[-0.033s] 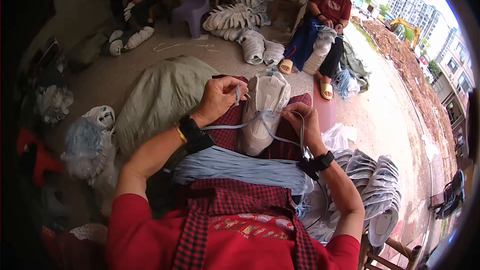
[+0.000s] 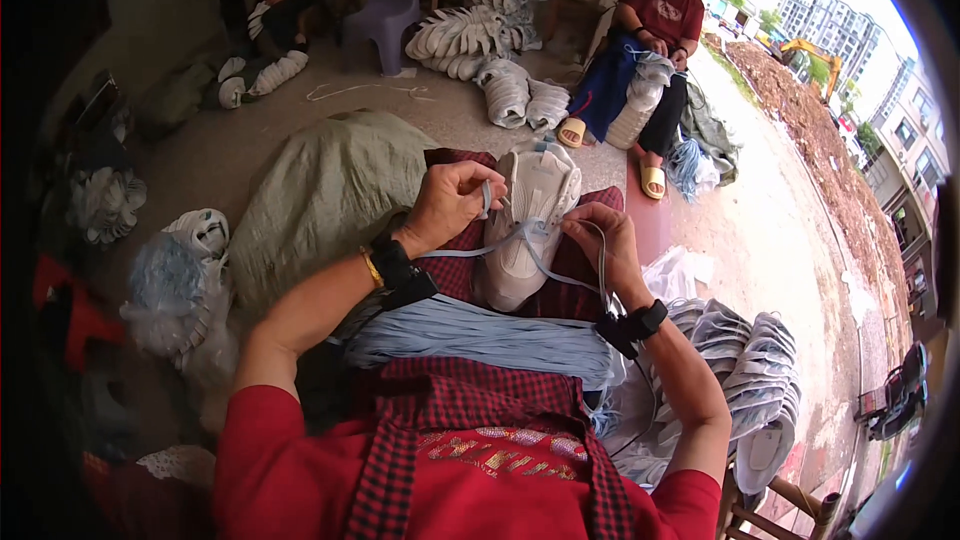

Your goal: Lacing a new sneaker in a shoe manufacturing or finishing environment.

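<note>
A white shoe upper [image 2: 513, 275] lies across my lap, its rounded end toward me. One light blue shoelace [image 2: 462, 249] crosses over its middle, with a length stretching to either side. My left hand [image 2: 447, 202] is closed just left of the shoe, with a loop of the lace at its fingers. Something thin and pale pokes out near those fingertips, too small to name. At the shoe's right edge, my right hand [image 2: 607, 240] pinches the lace, and the loose part curves down past the wrist. A thick bundle of light blue laces [image 2: 480, 340] rests across my lap, nearer me.
Stacked shoe uppers [image 2: 745, 370] stand at my right, beside a wooden chair frame [image 2: 780, 515]. A large green-grey sack [image 2: 320, 200] sits at my left. Ahead are a purple chair [image 2: 388, 15], more piled uppers [image 2: 465, 35] and a seated person [image 2: 660, 25] handling a shoe.
My left hand has shifted slightly to the right and down, closer to the shoe, with the lace still in its fingers. My right hand stays about where it was.
</note>
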`<state>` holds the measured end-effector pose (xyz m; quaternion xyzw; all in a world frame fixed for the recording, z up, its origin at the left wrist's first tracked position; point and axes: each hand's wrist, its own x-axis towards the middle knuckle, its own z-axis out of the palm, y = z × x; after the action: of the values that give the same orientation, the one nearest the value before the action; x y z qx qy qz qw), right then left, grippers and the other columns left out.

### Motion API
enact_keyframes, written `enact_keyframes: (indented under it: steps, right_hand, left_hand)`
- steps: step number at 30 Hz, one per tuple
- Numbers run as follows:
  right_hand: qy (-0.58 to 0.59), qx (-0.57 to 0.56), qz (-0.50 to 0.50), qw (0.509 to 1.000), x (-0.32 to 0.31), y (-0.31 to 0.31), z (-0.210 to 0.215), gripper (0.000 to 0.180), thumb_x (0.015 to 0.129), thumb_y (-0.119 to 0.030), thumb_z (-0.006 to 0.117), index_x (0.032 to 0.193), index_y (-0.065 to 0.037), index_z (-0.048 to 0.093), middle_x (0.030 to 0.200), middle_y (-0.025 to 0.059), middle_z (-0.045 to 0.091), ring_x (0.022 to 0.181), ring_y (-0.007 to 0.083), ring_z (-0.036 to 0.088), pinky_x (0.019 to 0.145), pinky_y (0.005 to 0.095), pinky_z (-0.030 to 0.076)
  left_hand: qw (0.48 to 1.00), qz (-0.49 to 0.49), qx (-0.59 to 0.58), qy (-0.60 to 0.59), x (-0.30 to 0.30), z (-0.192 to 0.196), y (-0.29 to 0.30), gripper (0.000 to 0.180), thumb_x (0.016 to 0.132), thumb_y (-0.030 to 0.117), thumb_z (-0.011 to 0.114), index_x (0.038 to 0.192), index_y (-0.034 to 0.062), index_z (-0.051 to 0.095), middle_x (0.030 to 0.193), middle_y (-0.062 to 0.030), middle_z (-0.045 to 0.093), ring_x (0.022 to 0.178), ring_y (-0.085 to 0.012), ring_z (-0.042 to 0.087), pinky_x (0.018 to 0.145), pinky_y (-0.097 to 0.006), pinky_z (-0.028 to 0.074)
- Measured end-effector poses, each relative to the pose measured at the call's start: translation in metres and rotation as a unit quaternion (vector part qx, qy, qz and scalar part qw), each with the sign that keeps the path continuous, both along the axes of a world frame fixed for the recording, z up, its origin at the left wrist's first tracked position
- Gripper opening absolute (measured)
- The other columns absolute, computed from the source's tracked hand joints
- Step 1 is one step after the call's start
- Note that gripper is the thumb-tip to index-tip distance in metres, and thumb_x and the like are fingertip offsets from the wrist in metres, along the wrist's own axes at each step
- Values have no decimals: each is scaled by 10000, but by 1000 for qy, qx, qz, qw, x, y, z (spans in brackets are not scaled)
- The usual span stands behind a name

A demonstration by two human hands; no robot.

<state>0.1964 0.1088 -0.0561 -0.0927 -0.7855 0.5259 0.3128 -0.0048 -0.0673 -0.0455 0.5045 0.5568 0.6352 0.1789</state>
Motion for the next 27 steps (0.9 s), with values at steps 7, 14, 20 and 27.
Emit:
enact_keyframes:
  steps: [7,14,20,27]
  right_hand:
    - [-70,99,-54,991,-7,2,6,51,853,-27,711,881,3,681,779,-4,659,749,60,591,686,233,485]
    - [-47,27,-11,998,-9,3,8,91,845,-37,720,861,-32,630,766,-38,622,738,36,564,662,211,459]
    - [-68,47,-25,996,-11,3,6,130,826,-44,727,834,-38,597,737,-38,596,703,27,533,624,206,436]
    - [-83,112,-58,989,-15,-14,16,146,806,-41,722,815,-20,578,696,-29,574,666,30,516,594,216,429]
  left_hand:
    - [997,-44,-53,-36,10,-23,6,137,936,81,648,999,-40,643,850,-65,708,770,-93,676,662,-241,553]
    - [996,65,-44,36,8,-20,2,50,878,8,642,909,-27,625,814,-64,702,750,-91,666,670,-248,542]
    - [990,97,-52,90,9,-22,1,56,805,7,669,831,-8,622,758,-52,680,687,-73,642,614,-253,517]
    - [985,122,-10,118,12,-25,6,61,769,-1,673,787,11,616,692,-27,638,602,-69,585,551,-260,477]
